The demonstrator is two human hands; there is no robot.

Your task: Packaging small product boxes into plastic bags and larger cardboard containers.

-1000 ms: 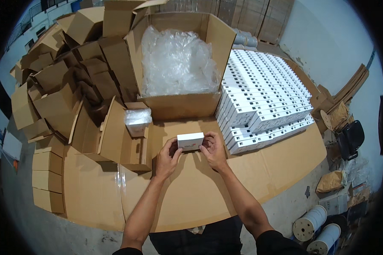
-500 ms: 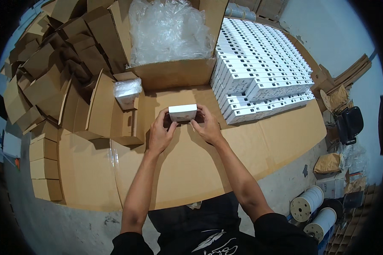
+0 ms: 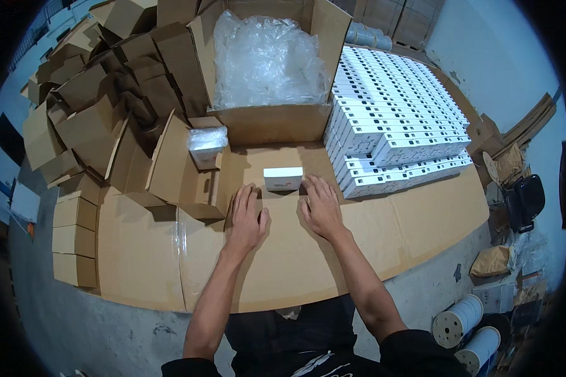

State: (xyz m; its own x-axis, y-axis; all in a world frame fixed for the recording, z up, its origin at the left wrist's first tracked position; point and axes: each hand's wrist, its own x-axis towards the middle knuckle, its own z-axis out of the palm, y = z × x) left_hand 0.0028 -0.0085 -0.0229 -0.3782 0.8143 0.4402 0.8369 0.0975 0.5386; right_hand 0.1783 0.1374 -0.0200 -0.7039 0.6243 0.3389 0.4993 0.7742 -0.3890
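A small white box stands on the cardboard-covered table, between my hands and a little beyond them. My left hand rests on the cardboard to the box's left, fingers stretched out and holding nothing. On the other side my right hand lies with its fingers extended, its fingertips close to the box's right side. Left of my left hand is an open brown carton with plastic-wrapped white boxes at its far end.
A large carton full of clear plastic bags stands at the back. White boxes are stacked in rows at the right. Open brown cartons pile up at the left, with small closed cartons along the table's left edge.
Both hands have let go of the white box and drawn back toward me, spreading flat on the cardboard. The box now stands by itself. The whole view has shifted slightly.
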